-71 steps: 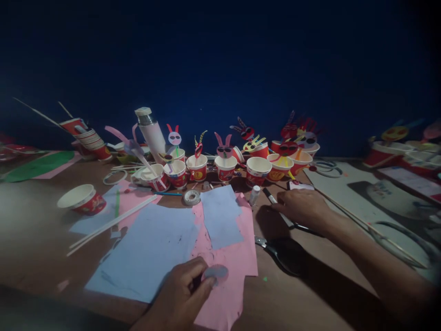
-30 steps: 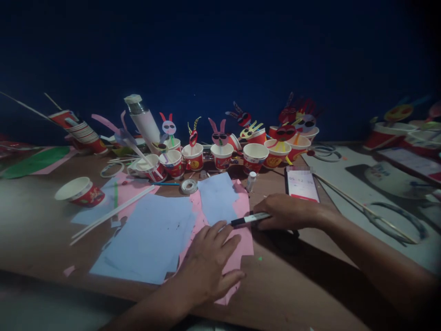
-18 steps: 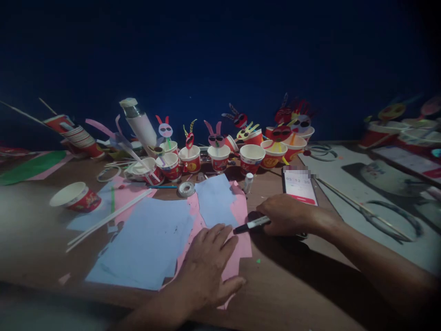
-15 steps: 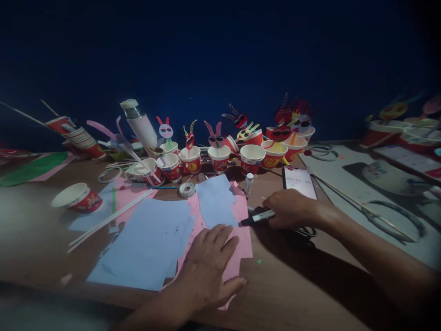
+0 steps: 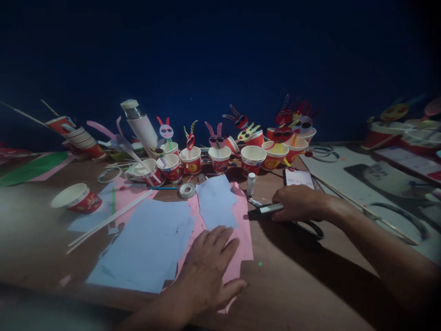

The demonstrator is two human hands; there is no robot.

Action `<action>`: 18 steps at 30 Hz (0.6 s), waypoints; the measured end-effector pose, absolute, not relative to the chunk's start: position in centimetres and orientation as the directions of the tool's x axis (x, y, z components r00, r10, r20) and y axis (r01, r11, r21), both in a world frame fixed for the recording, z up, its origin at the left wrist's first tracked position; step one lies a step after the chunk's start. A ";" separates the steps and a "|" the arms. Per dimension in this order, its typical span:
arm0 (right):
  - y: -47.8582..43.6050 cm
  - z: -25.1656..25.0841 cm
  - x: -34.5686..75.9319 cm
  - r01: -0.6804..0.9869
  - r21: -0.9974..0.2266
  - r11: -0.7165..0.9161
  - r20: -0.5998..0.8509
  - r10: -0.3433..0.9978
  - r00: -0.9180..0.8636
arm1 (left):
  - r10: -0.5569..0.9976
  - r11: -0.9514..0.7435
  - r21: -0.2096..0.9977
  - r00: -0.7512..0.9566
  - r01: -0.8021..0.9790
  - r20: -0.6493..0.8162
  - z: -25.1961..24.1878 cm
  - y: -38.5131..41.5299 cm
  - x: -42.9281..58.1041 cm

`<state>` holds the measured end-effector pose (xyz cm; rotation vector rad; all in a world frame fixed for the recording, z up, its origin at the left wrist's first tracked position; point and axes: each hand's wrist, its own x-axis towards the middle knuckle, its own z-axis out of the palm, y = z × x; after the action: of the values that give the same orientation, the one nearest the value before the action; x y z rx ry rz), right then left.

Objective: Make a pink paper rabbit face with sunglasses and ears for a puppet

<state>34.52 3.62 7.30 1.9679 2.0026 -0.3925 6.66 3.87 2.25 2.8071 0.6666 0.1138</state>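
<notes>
My left hand (image 5: 210,266) lies flat with its fingers spread, pressing on a pink sheet of paper (image 5: 244,248) and touching the lower edge of a small blue piece of paper (image 5: 217,202). In my right hand (image 5: 296,204), closed fingers grip a black-and-white marker (image 5: 270,209), which points left just beyond the pink sheet's right edge. Beneath that hand a dark loop (image 5: 313,228) shows, perhaps a scissors handle; the hand hides most of it. A larger blue sheet (image 5: 148,243) is left of my left hand.
Behind the papers stand several red paper cups (image 5: 220,161) with paper faces on sticks. A tape roll (image 5: 187,190), a small white bottle (image 5: 251,184) and a phone (image 5: 298,178) lie nearer. At left are a tipped cup (image 5: 91,202), white sticks (image 5: 110,223) and stacked cups (image 5: 81,138).
My right hand has shifted slightly right and up with the marker, drawing its tip away from the small blue paper. The dark loop has moved slightly right. My left hand stays in place.
</notes>
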 end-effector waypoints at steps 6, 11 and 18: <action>3.5 7.4 34.2 0.999 0.009 0.031 -0.358 0.933 -0.026 | 0.444 -0.867 0.276 0.894 0.414 0.055 2.1 3.7 6.7; 3.0 9.2 34.3 0.991 -0.127 0.038 -0.359 0.930 -0.082 | 0.415 -0.868 0.385 0.884 0.314 0.214 3.3 4.4 6.0; 2.3 9.4 31.7 0.770 -0.617 0.163 -0.098 0.955 -0.281 | 0.782 -0.517 0.795 0.554 0.319 0.286 5.1 6.2 2.2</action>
<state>31.69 2.25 9.45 2.0272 2.6144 -1.0168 2.24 6.17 5.11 2.0867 0.8814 0.8449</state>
